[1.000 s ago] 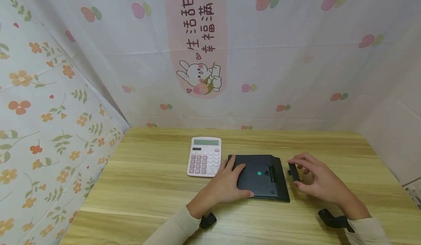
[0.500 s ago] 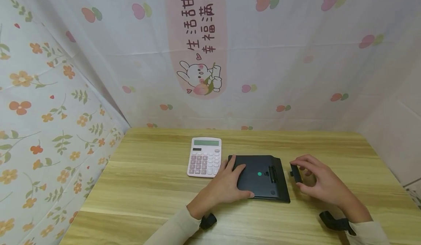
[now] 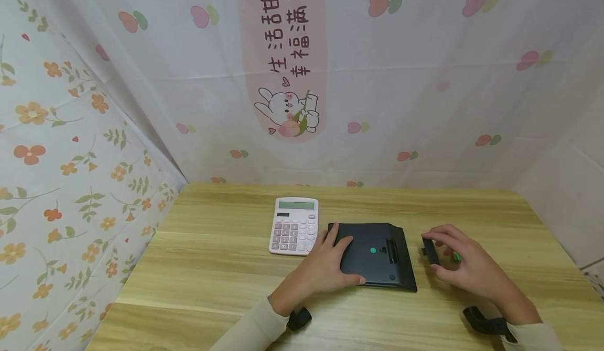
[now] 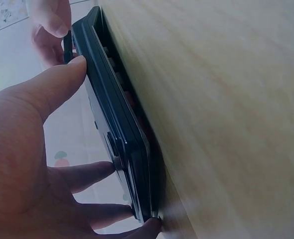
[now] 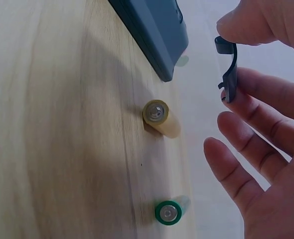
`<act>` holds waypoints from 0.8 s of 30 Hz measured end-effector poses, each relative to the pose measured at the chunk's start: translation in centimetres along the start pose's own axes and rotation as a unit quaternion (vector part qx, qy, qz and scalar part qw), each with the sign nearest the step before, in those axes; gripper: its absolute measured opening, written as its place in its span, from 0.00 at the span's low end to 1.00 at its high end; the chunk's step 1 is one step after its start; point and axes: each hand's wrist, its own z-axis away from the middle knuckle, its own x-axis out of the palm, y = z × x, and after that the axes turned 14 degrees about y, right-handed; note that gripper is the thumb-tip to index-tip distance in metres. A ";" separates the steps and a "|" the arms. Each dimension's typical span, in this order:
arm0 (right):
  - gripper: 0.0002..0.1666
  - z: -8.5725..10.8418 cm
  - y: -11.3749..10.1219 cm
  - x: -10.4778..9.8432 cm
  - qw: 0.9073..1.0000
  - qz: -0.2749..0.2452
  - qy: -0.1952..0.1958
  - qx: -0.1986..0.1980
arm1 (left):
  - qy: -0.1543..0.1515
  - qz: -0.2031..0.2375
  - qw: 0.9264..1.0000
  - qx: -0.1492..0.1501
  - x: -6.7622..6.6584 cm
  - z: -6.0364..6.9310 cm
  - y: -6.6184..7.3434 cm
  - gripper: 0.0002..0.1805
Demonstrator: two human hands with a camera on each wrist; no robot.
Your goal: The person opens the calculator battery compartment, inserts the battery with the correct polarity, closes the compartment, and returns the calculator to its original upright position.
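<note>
A dark calculator (image 3: pixel 368 262) lies face down, its long battery slot uncovered. My left hand (image 3: pixel 327 262) spreads over its left part, fingers and thumb at the edges; in the left wrist view the hand (image 4: pixel 32 144) touches the dark body (image 4: pixel 112 114). Right of the calculator, my right hand (image 3: pixel 467 259) pinches a small black cover (image 3: pixel 430 251) between thumb and fingers. The right wrist view shows the cover (image 5: pixel 230 69) held clear of the table by the hand (image 5: pixel 271 109). Below the calculator's corner there are a yellow-ringed battery (image 5: pixel 156 112) and a green-ringed battery (image 5: pixel 168 212).
A white calculator (image 3: pixel 293 226) lies face up, just left of the dark one and close to my left hand. The wooden table (image 3: pixel 212 267) ends at a printed cloth (image 3: pixel 424 94) behind, with a flowered cloth (image 3: pixel 71 146) at the left.
My right hand has moved slightly to the right and towards me with the black cover, away from the dark calculator. A green battery now shows by its palm. My left hand has stayed in place.
</note>
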 end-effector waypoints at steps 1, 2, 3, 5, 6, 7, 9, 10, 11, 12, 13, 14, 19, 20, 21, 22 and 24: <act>0.41 0.1 0.0 0.0 1.000 -0.001 0.000 0.001 | 0.001 0.000 1.000 0.001 0.0 0.0 0.0 0.52; 0.41 0.1 0.0 -0.1 1.000 -0.001 0.001 0.002 | 0.001 0.000 1.000 0.002 0.0 0.0 0.0 0.52; 0.41 0.1 0.0 -0.1 1.000 -0.001 0.001 0.004 | 0.001 0.000 1.000 0.002 0.1 0.0 0.0 0.52; 0.41 0.2 0.1 -0.2 1.000 -0.001 0.001 0.008 | 0.001 0.003 1.000 0.002 0.1 0.0 0.0 0.52; 0.41 0.3 0.1 -0.2 1.000 -0.002 0.002 0.010 | 0.001 0.003 1.000 0.002 0.1 0.0 0.0 0.52; 0.41 0.3 0.1 -0.3 1.000 -0.001 0.002 0.011 | 0.002 0.003 1.000 0.002 0.1 0.0 0.0 0.52; 0.41 0.3 0.3 -0.4 1.000 0.003 0.001 0.013 | 0.002 0.004 1.000 0.002 0.1 0.0 -0.1 0.52; 0.41 0.3 0.3 -0.4 1.000 0.008 0.001 0.012 | 0.003 0.004 1.000 0.002 0.1 0.0 -0.1 0.52; 0.41 0.4 0.4 -0.5 1.000 0.013 0.002 0.011 | 0.003 0.005 1.000 0.002 0.1 0.0 -0.1 0.52; 0.42 0.4 0.6 -0.6 1.000 0.017 0.002 0.010 | 0.004 0.004 1.000 0.003 0.2 0.0 -0.1 0.52; 0.42 0.4 0.6 -0.7 1.000 0.020 0.002 0.009 | 0.004 0.004 1.000 0.003 0.2 0.0 -0.1 0.52; 0.42 0.5 0.8 -0.8 1.000 0.025 0.003 0.006 | 0.004 0.004 1.000 0.003 0.2 0.0 -0.1 0.52; 0.43 0.6 1.4 -1.2 0.999 0.032 0.008 -0.005 | 0.004 0.003 1.000 0.000 0.2 0.0 -0.1 0.52; 0.43 0.7 1.5 -1.3 0.999 0.035 0.009 -0.007 | 0.005 0.003 1.000 -0.001 0.2 0.0 -0.1 0.52; 0.43 0.7 1.7 -1.4 0.999 0.036 0.008 -0.008 | 0.005 0.003 1.000 -0.001 0.2 0.0 -0.1 0.52; 0.43 0.7 1.7 -1.5 0.999 0.036 0.008 -0.007 | 0.005 0.003 1.000 -0.001 0.2 0.0 -0.1 0.52; 0.42 0.8 1.9 -1.7 0.999 0.037 0.004 -0.005 | 0.006 0.003 1.000 -0.001 0.2 0.0 -0.1 0.52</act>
